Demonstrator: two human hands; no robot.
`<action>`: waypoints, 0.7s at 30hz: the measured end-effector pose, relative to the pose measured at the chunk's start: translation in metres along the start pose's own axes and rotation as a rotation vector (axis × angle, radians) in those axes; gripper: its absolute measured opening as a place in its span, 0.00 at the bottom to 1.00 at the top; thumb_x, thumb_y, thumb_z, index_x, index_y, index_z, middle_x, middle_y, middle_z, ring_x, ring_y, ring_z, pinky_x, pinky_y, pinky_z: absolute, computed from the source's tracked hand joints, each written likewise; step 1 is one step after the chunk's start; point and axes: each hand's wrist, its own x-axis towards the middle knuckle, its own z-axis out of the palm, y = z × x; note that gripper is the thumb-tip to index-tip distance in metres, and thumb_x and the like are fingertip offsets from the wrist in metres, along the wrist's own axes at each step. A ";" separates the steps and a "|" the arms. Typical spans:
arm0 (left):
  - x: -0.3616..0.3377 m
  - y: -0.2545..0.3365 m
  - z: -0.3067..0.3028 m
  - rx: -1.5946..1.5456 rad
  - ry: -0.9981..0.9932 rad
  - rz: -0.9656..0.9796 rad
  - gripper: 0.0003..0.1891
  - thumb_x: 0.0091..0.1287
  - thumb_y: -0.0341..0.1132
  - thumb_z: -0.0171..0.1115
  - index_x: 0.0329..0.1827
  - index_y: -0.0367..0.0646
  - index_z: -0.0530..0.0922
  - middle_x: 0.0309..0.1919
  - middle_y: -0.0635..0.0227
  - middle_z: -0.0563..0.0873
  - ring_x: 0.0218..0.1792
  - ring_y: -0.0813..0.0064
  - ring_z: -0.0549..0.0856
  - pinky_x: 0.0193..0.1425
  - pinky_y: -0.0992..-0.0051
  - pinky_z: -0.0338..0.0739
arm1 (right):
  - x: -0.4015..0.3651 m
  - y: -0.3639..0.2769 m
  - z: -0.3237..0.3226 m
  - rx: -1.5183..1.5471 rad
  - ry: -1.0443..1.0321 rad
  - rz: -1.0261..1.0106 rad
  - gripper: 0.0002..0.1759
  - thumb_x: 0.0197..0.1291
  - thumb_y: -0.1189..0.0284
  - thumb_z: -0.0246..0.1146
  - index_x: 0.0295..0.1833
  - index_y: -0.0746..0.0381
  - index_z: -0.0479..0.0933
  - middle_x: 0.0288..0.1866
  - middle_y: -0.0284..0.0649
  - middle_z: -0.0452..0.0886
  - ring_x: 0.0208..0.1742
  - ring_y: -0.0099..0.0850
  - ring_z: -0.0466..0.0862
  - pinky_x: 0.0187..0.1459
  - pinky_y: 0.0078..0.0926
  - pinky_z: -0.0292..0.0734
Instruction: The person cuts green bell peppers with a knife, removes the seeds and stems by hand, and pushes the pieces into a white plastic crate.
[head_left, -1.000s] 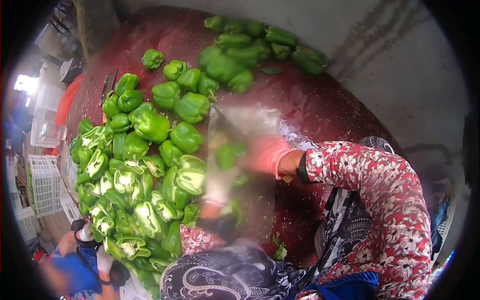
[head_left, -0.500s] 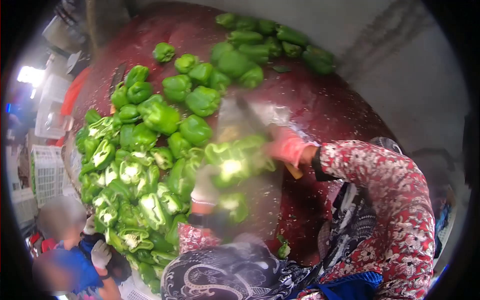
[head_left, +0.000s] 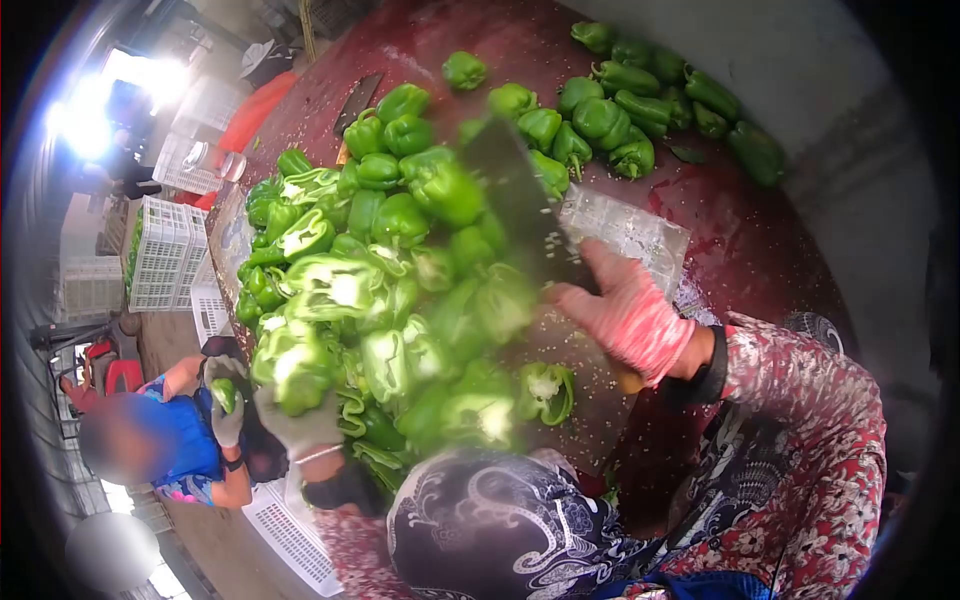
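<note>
My right hand (head_left: pixel 632 312), in a red and white glove, grips a wide-bladed knife (head_left: pixel 508 185); its blade is blurred and points up and left over the peppers. At the left edge of the pile, my left hand (head_left: pixel 300 418), in a pale glove, holds cut green pepper pieces (head_left: pixel 292 365) showing pale cores, its fingertips partly hidden. Between the hands lies a heap of whole and halved green peppers (head_left: pixel 400 215), part of it smeared by motion. A single cut pepper (head_left: pixel 546 391) rests on the board near my body.
More whole peppers (head_left: pixel 600 120) lie at the far side of the red table (head_left: pixel 770 240). A second knife (head_left: pixel 357 103) lies at the upper left. A co-worker in blue (head_left: pixel 190 440) holds a pepper piece. White crates (head_left: pixel 170 255) stand at the left.
My left hand has moved left, from the board to the edge of the pile, with cut pepper. The knife is still in my right hand. The view has turned, showing more on the left.
</note>
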 end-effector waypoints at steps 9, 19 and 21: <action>0.091 0.073 -0.061 0.678 0.249 0.003 0.21 0.61 0.32 0.65 0.58 0.35 0.76 0.53 0.60 0.83 0.55 0.69 0.81 0.62 0.67 0.73 | -0.011 0.043 -0.052 -0.220 0.232 0.144 0.16 0.61 0.70 0.63 0.51 0.66 0.74 0.25 0.30 0.73 0.23 0.18 0.71 0.24 0.21 0.67; 0.201 -0.117 0.121 1.601 -0.176 0.468 0.27 0.64 0.36 0.62 0.64 0.33 0.73 0.52 0.47 0.85 0.51 0.58 0.85 0.58 0.68 0.75 | -0.016 0.025 -0.047 -0.218 0.156 0.389 0.12 0.63 0.71 0.61 0.47 0.66 0.74 0.26 0.32 0.74 0.26 0.19 0.72 0.26 0.24 0.69; 0.235 -0.141 0.119 1.883 -0.141 0.574 0.29 0.63 0.42 0.63 0.64 0.34 0.73 0.52 0.46 0.84 0.52 0.53 0.85 0.57 0.66 0.75 | -0.022 0.033 -0.049 -0.251 0.165 0.363 0.11 0.63 0.71 0.61 0.48 0.67 0.74 0.25 0.33 0.74 0.25 0.19 0.72 0.26 0.25 0.69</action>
